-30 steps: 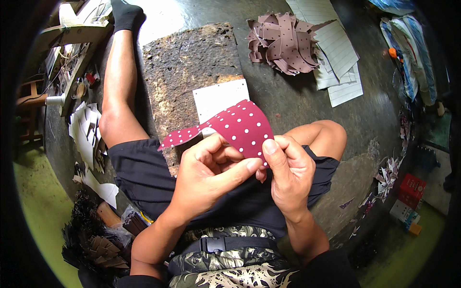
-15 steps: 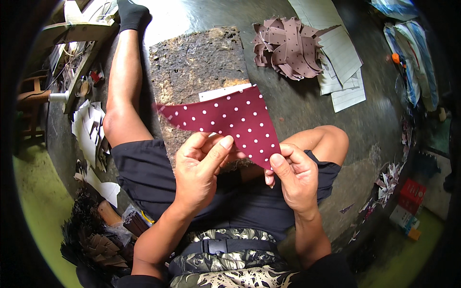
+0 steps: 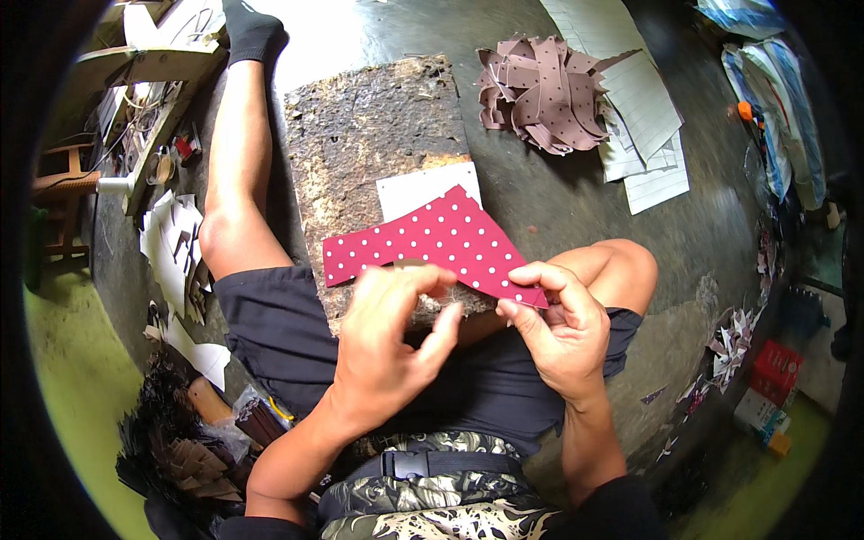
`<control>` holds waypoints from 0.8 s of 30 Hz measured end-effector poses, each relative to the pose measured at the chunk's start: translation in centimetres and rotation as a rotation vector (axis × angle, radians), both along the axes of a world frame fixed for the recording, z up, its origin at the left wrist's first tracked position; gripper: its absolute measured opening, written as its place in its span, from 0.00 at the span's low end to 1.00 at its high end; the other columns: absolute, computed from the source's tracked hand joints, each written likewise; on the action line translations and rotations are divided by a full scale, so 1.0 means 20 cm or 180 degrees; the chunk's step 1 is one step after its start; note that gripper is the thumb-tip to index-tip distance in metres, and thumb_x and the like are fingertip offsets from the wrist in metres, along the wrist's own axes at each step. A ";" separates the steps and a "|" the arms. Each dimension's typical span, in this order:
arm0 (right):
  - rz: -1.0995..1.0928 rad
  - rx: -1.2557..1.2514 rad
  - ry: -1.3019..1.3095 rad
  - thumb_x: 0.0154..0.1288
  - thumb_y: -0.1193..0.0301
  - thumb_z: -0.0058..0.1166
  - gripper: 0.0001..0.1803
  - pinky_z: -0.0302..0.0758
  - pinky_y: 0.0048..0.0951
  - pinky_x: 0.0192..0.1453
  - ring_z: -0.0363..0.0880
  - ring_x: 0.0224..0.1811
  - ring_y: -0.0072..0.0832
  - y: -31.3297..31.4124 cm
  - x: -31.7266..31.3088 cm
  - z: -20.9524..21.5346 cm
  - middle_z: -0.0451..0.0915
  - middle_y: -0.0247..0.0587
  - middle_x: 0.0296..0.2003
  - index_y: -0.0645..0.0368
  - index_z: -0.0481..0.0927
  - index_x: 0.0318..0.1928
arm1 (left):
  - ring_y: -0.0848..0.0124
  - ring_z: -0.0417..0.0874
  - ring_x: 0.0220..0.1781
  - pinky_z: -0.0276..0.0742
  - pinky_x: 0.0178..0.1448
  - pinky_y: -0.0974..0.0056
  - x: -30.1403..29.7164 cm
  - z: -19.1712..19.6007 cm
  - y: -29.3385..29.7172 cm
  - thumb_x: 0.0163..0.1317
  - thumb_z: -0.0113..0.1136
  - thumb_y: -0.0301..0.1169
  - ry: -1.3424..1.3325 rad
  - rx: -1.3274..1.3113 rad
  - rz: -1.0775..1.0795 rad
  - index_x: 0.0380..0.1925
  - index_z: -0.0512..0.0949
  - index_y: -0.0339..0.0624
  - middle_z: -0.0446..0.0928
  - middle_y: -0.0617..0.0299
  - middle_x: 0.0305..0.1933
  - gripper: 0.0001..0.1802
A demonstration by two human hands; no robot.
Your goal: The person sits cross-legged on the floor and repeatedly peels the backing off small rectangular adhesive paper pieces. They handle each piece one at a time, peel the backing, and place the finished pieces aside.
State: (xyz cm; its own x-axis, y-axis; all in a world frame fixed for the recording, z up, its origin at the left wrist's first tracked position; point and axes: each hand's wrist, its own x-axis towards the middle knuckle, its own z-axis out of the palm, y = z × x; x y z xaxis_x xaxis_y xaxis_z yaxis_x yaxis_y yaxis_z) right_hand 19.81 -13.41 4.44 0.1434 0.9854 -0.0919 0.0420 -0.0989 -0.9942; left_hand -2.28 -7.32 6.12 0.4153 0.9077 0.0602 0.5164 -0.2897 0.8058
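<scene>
My right hand (image 3: 560, 335) pinches the lower right corner of a red piece of sheet material with white dots (image 3: 432, 229), its thumb and fingers closed on it. The piece has a curved lower edge and a narrow end at the left, and it spreads over the near part of a rough, dark board (image 3: 369, 117). Just below that curved edge is my left hand (image 3: 396, 337), thumb and forefinger apart with nothing visible between them. A white card (image 3: 418, 187) lies on the board, partly covered by the dotted piece.
Dusty-pink dotted pieces (image 3: 544, 94) lie heaped beyond the board on the right, beside white paper sheets (image 3: 657, 184). White cut scraps (image 3: 171, 247) sit left of my outstretched leg. Further scraps (image 3: 733, 342) and a red box (image 3: 776, 371) are at the far right.
The dotted piece has turned over from its darker face to its brighter red face and come down toward the board. My left hand has let go of it; my right still grips a corner.
</scene>
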 end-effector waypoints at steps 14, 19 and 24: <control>-0.0075 -0.0649 0.1158 0.82 0.74 0.73 0.11 0.77 0.17 0.42 0.80 0.35 0.12 0.27 0.04 0.05 0.87 0.27 0.38 0.68 0.92 0.58 | 0.38 0.90 0.41 0.82 0.46 0.40 -0.06 0.23 0.40 0.79 0.72 0.35 0.0447 -0.0862 -0.0917 0.55 0.84 0.39 0.87 0.42 0.36 0.14; -0.0123 -0.1001 0.0364 0.80 0.76 0.74 0.06 0.76 0.18 0.34 0.81 0.33 0.12 0.38 0.04 -0.17 0.91 0.30 0.37 0.64 0.95 0.52 | 0.44 0.84 0.59 0.79 0.68 0.46 0.07 -0.04 0.34 0.71 0.79 0.33 0.0833 0.0770 -0.0618 0.63 0.85 0.38 0.84 0.45 0.59 0.24; -0.0070 -0.0793 0.0636 0.80 0.76 0.73 0.06 0.80 0.20 0.40 0.83 0.36 0.13 0.41 0.06 -0.24 0.92 0.29 0.38 0.64 0.96 0.52 | 0.50 0.91 0.52 0.87 0.56 0.49 0.17 -0.25 0.35 0.70 0.78 0.27 -0.0192 0.0519 -0.0356 0.58 0.89 0.41 0.89 0.52 0.50 0.18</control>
State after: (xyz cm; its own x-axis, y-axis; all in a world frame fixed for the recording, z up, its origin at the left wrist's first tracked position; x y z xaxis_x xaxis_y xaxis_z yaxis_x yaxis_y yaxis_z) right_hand 21.10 -5.21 -0.40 0.1191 0.9259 -0.3585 -0.1564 -0.3391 -0.9277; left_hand 1.22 -0.25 1.22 0.5042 0.8323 0.2305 0.4259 -0.4719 0.7720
